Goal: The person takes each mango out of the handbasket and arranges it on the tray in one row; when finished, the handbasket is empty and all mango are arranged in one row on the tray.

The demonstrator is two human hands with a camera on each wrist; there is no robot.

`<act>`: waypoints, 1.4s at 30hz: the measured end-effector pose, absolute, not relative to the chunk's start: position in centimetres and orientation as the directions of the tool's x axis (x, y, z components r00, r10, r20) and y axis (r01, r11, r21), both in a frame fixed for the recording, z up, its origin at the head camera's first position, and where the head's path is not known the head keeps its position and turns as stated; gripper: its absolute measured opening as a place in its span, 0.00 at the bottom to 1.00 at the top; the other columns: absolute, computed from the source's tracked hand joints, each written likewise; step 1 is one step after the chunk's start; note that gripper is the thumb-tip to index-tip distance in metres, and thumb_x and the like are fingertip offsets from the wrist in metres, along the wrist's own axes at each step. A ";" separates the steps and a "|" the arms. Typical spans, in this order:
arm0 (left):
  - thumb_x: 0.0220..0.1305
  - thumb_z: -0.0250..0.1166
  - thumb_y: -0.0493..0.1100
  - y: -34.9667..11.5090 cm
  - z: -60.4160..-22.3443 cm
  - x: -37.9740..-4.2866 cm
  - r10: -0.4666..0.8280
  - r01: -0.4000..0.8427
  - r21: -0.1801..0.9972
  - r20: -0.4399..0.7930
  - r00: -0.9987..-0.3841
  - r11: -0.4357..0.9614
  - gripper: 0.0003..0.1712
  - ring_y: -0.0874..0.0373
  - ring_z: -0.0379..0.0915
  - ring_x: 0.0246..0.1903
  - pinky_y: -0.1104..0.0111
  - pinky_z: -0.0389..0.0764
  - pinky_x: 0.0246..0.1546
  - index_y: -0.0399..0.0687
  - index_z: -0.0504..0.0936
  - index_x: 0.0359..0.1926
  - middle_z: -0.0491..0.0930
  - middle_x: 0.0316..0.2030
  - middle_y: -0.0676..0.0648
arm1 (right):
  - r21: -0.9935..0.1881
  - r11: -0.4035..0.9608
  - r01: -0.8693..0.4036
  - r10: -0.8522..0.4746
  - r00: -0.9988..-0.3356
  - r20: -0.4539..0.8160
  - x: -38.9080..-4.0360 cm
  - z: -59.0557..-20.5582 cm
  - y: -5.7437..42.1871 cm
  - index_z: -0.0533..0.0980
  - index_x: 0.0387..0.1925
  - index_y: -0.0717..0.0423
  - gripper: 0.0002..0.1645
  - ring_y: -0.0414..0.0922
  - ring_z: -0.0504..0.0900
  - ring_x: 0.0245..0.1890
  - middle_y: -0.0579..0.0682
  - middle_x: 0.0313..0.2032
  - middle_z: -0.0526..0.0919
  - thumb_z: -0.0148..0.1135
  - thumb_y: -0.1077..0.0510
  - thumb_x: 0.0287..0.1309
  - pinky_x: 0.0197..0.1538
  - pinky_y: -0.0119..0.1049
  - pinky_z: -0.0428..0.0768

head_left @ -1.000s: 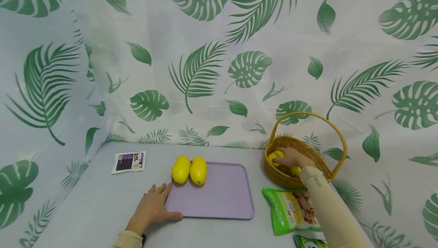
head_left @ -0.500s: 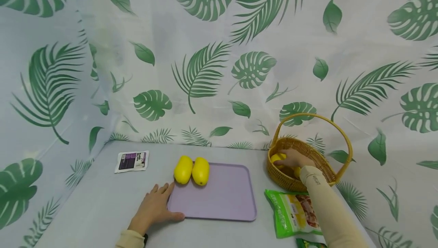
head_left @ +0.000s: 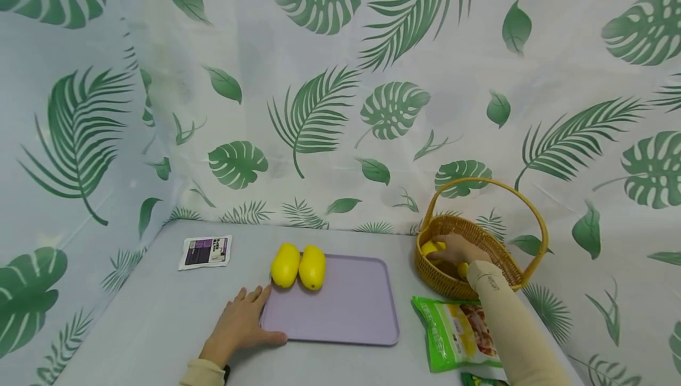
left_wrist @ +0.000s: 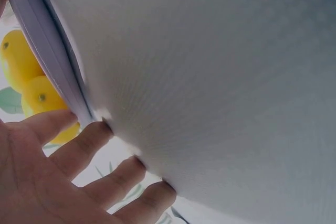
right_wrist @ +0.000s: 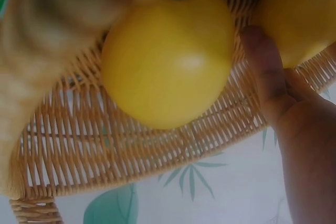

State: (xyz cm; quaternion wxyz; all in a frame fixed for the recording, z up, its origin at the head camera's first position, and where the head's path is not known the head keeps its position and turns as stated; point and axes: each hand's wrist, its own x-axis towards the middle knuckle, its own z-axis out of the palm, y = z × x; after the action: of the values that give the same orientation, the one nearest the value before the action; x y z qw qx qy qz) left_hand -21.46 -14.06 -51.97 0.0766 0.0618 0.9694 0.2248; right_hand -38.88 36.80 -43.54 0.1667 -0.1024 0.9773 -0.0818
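Note:
My right hand (head_left: 460, 250) reaches into a wicker basket (head_left: 440, 284) and grips a smooth yellow fruit (head_left: 432, 248), mango-like in shape, near the basket's left side. In the right wrist view my thumb (right_wrist: 265, 66) lies against that fruit, while a second yellow fruit (right_wrist: 170, 66) with a green stem spot sits beside it, untouched. Two more long yellow fruits (head_left: 285, 265) lie side by side at the back left of a lilac tray (head_left: 346, 312). My left hand (head_left: 239, 321), fingers spread, rests at the tray's left edge, thumb by its front corner.
A tall hooped handle (head_left: 532, 211) arches over the basket. In front of the basket lies a green food bag (head_left: 441, 339), partly under my right forearm, with another green packet (head_left: 481, 380) nearer. A white and purple packet (head_left: 206, 252) lies back left. Leaf-print cloth hangs behind.
The head view has shifted slightly, moving the scene a little to the right. My right hand stays in the basket at the fruit, and my left hand keeps its place at the tray.

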 end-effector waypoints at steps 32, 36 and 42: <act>0.36 0.76 0.76 -14.0 -51.9 -21.4 0.160 0.091 0.439 -0.123 -0.979 0.894 0.70 0.20 0.54 0.70 0.27 0.58 0.67 0.41 0.65 0.73 0.67 0.70 0.29 | -0.268 0.920 -0.286 -0.316 -0.946 -0.074 -34.8 -39.8 38.2 0.65 0.72 0.64 0.47 0.74 0.63 0.68 0.76 0.70 0.62 0.59 0.34 0.66 0.66 0.71 0.67; 0.36 0.76 0.76 -14.0 -51.9 -21.3 0.158 0.084 0.440 -0.134 -0.978 0.894 0.70 0.20 0.54 0.70 0.27 0.58 0.67 0.40 0.65 0.73 0.67 0.70 0.29 | -0.298 0.908 -0.296 -0.325 -0.944 -0.054 -33.9 -39.5 37.6 0.65 0.72 0.63 0.47 0.73 0.63 0.68 0.75 0.70 0.61 0.59 0.34 0.66 0.66 0.71 0.68; 0.36 0.76 0.75 -14.0 -51.9 -21.3 0.163 0.088 0.444 -0.133 -0.978 0.892 0.69 0.20 0.55 0.70 0.27 0.58 0.66 0.40 0.65 0.73 0.68 0.69 0.29 | -0.328 0.874 -0.358 -0.377 -0.926 0.006 -32.9 -39.9 36.3 0.65 0.72 0.62 0.44 0.68 0.73 0.62 0.74 0.69 0.63 0.62 0.38 0.66 0.60 0.64 0.77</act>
State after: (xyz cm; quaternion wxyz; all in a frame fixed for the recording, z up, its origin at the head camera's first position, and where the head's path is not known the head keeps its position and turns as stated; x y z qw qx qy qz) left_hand -21.33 -14.01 -51.91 0.0836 0.0648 0.9689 0.2236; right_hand -32.94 36.30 -39.93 0.0289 -0.1898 0.9676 -0.1637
